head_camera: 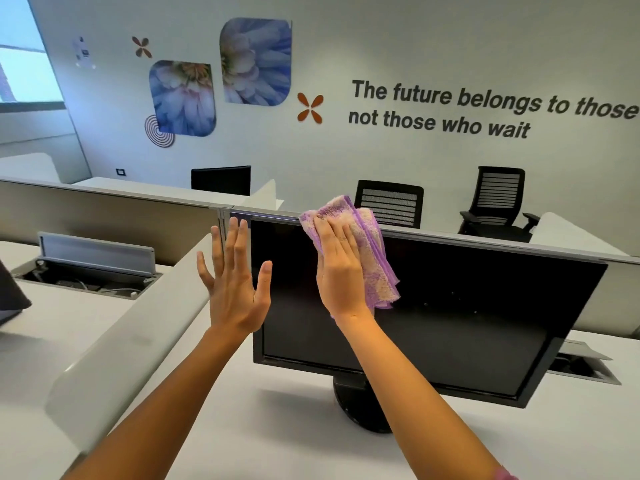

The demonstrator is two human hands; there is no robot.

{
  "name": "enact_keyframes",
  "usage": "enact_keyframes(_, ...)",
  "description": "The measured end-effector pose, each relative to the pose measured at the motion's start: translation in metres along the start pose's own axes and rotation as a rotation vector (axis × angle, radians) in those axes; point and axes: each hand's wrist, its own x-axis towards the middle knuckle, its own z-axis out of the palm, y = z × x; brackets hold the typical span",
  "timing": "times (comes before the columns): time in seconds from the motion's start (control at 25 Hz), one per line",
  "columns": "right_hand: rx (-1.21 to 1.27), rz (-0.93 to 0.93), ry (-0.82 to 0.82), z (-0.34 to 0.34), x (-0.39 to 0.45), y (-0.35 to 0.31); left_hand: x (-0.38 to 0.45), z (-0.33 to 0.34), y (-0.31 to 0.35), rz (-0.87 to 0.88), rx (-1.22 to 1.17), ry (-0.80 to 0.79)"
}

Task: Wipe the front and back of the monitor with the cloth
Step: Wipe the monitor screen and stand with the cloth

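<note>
Right now, in the head view, your right hand [337, 268] presses the cloth [360, 251] flat against the upper left part of the monitor [467, 323] screen, fingers straight and together, with the cloth lapping over the top edge. Your left hand [233, 282] is raised just beside the monitor's left edge with fingers spread, holding nothing; whether it touches the bezel is not clear. The monitor stands on its round stand [360, 410] toward the far side of the white desk [294, 445], screen facing you and turned a little.

By the look of it, you are early in the front wipe: most of the screen to the right and below is not yet covered, and the back is entirely left to do.

Behind the monitor runs a low partition [104, 209], close enough that reaching the back may mean swivelling the screen. An open cable tray [93, 268] sits at the far left of the desk, with office chairs [495, 202] beyond.
</note>
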Motion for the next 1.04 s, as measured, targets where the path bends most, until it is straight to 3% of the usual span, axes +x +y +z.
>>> enact_keyframes(0.32,-0.010,-0.280,-0.191,0.038,0.007,-0.025,0.003,-0.013,-0.026,0.045,0.005,0.136)
enact_keyframes(0.64,-0.040,-0.443,-0.316,0.031,-0.033,-0.008,-0.002,-0.002,-0.008,0.116,-0.043,0.114)
enact_keyframes(0.8,-0.049,-0.404,-0.291,0.011,-0.052,0.013,0.005,0.010,0.028,0.149,-0.103,0.093)
enact_keyframes(1.04,-0.084,-0.170,-0.162,-0.034,-0.060,0.054,0.007,0.033,0.086,0.237,-0.135,-0.015)
